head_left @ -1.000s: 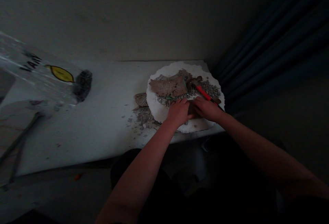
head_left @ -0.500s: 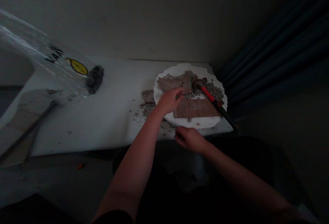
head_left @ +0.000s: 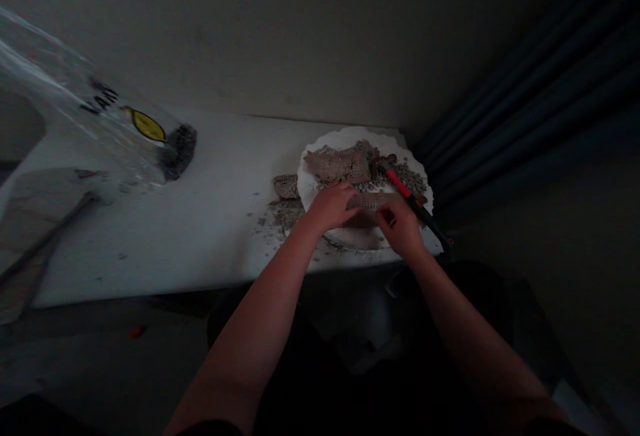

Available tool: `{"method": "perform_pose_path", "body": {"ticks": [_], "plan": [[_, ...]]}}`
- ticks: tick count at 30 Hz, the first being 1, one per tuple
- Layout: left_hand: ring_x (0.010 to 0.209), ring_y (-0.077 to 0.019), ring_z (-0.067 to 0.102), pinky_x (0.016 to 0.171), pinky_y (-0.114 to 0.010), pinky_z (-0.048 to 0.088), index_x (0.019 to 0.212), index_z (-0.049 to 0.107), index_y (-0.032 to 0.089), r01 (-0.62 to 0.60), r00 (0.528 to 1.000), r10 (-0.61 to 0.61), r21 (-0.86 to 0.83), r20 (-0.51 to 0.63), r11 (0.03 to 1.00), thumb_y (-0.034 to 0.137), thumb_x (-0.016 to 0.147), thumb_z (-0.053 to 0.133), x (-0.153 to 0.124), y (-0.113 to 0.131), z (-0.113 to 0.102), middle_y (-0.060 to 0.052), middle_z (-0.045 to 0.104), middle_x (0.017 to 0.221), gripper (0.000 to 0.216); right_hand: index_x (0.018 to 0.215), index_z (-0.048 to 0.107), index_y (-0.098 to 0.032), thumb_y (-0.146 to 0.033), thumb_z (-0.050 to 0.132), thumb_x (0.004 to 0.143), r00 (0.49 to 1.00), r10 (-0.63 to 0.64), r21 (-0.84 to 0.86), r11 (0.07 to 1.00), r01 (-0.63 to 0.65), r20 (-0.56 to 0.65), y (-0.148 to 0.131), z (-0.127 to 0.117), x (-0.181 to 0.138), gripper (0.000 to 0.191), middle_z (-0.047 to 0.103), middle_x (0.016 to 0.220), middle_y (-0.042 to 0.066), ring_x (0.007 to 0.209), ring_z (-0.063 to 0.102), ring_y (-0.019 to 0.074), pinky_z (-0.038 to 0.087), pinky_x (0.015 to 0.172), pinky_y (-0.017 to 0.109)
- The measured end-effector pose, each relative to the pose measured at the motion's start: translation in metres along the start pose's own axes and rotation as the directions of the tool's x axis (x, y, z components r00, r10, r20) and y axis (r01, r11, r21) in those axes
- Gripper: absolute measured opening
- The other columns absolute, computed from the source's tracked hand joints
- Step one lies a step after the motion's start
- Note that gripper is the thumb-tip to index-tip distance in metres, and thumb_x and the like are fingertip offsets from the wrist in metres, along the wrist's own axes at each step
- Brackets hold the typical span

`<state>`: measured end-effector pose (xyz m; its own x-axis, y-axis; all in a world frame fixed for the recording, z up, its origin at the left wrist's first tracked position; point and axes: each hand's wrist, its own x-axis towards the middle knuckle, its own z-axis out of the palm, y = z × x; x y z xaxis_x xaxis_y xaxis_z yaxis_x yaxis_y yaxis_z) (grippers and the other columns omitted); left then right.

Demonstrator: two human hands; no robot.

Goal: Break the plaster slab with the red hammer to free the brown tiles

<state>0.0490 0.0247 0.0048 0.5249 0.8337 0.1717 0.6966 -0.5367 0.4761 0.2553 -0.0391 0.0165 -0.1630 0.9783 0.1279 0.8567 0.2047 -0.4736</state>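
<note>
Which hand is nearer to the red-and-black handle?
Right. The right hand is just on the near side of the red-and-black handle; the left hand is farther off, to the handle's left, by the left end of the brown mesh strip.

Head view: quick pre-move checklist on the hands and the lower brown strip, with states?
1. Left hand at the lower brown strip: ok, at its left end.
2. Right hand grip: cannot tell; fingers curled over the strip, too dark to see what they pinch.
3. Lower brown strip on the white board: ok, lying across its near part.
4. Red-and-black tool out of the way: not ok, it slants across the board's right side, close to the right hand.
5. Board free of loose grit: not ok, scattered around the upper brown piece.
</note>
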Motion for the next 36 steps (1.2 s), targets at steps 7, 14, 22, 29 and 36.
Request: {"method": "perform_pose_path", "body": {"ticks": [7,14,22,29,36], "plan": [[0.125,-0.0302,0.052,0.099,-0.041,0.045,0.123,0.069,0.020,-0.085,0.991,0.067,0.145,0.119,0.986,0.047,0.086,0.073,0.008,0.010,0.023,-0.011,0.064,0.131,0.046,0.080,0.064,-0.019,-0.017,0.066,0.083,0.968,-0.009,-0.019,1.000,0.015,0.250,0.053,-0.013,0.065,0.004,0.069,0.080,0.004,0.075,0.063,0.0186,0.047,0.071,0.029],[0.125,-0.0306,0.051,0.097,-0.041,0.045,0.122,0.070,0.021,-0.078,0.988,0.055,0.161,0.143,0.984,0.048,0.085,0.074,0.009,0.010,0.020,-0.010,0.063,0.132,0.046,0.082,0.067,-0.018,-0.015,0.064,0.081,0.897,-0.063,-0.079,0.991,0.108,0.438,0.054,-0.014,0.079,0.004,0.072,0.083,0.006,0.075,0.063,0.0180,0.046,0.069,0.028],[0.125,-0.0307,0.051,0.096,-0.042,0.045,0.122,0.070,0.020,-0.071,0.986,0.043,0.172,0.160,0.982,0.047,0.086,0.072,0.008,0.015,0.016,-0.010,0.063,0.133,0.044,0.084,0.069,-0.017,-0.016,0.066,0.079,0.860,-0.016,-0.217,0.965,0.146,0.509,0.047,-0.016,0.091,0.006,0.073,0.085,0.008,0.075,0.062,0.0183,0.044,0.068,0.028],[0.125,-0.0305,0.051,0.094,-0.042,0.046,0.120,0.070,0.019,-0.071,0.987,0.044,0.175,0.155,0.982,0.047,0.087,0.071,0.009,0.015,0.017,-0.011,0.064,0.133,0.043,0.081,0.067,-0.018,-0.016,0.065,0.079,0.836,-0.024,-0.215,0.962,0.169,0.549,0.047,-0.018,0.093,0.004,0.072,0.084,0.007,0.075,0.062,0.0185,0.042,0.067,0.028],[0.125,-0.0300,0.052,0.095,-0.042,0.046,0.120,0.070,0.019,-0.072,0.989,0.045,0.182,0.144,0.981,0.048,0.086,0.072,0.009,0.015,0.018,-0.010,0.064,0.133,0.045,0.081,0.065,-0.019,-0.017,0.065,0.081,0.828,-0.021,-0.238,0.953,0.186,0.560,0.046,-0.016,0.094,0.002,0.071,0.084,0.006,0.074,0.060,0.0178,0.039,0.064,0.027]]}}
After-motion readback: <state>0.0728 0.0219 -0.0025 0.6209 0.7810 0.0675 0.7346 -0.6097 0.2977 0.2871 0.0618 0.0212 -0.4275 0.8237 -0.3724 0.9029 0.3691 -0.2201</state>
